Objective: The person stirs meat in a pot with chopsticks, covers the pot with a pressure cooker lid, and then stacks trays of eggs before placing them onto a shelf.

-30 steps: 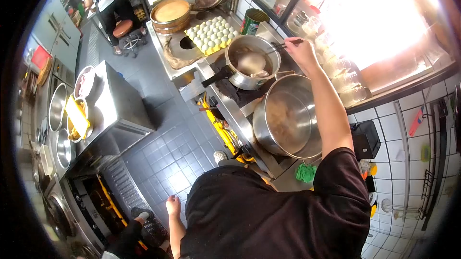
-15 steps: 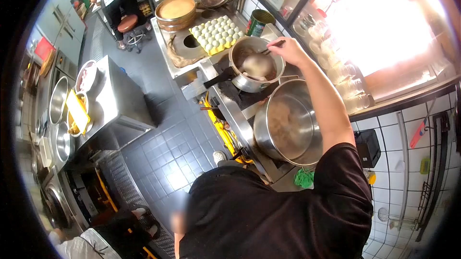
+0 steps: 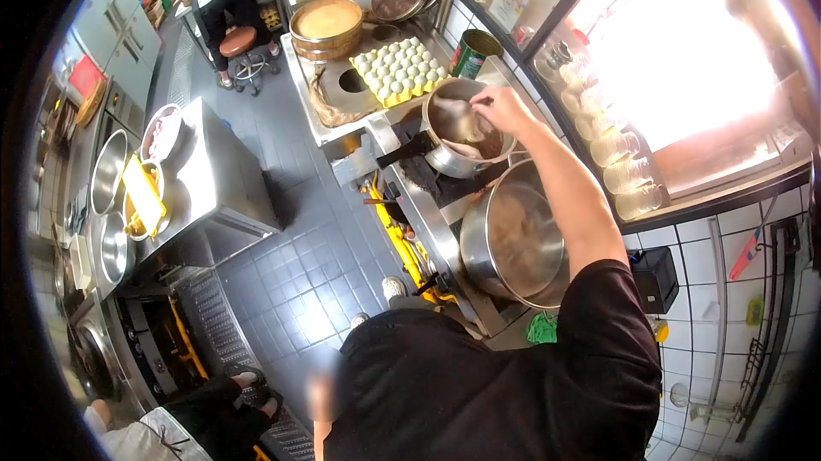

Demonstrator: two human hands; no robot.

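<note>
My right hand (image 3: 505, 110) is over the pressure-cooker-style pot (image 3: 463, 163), its fingers pinched around the end of a thin dark utensil whose kind I cannot make out. The pot, with a black long handle (image 3: 407, 147), holds dark liquid and pale pieces of what looks like meat (image 3: 462, 150). Just below my right forearm is a large steel stockpot (image 3: 483, 251) with cloudy brownish liquid inside. At my left side, what appears to be my left hand (image 3: 321, 393) is a blurred patch, with its fingers not distinguishable.
Beyond the pot lie a tray of eggs (image 3: 400, 72), a green can (image 3: 475, 52) and a round wooden-sided steamer (image 3: 327, 29). Glass jars (image 3: 627, 174) line the window ledge. Steel bowls (image 3: 111, 172) sit on the left counter. Two other people are nearby, one beside a stool (image 3: 239, 40).
My right hand has dipped slightly lower over the pot, and the pale pieces inside have shifted. The whole view has moved a little; the utensil shows less than before.
</note>
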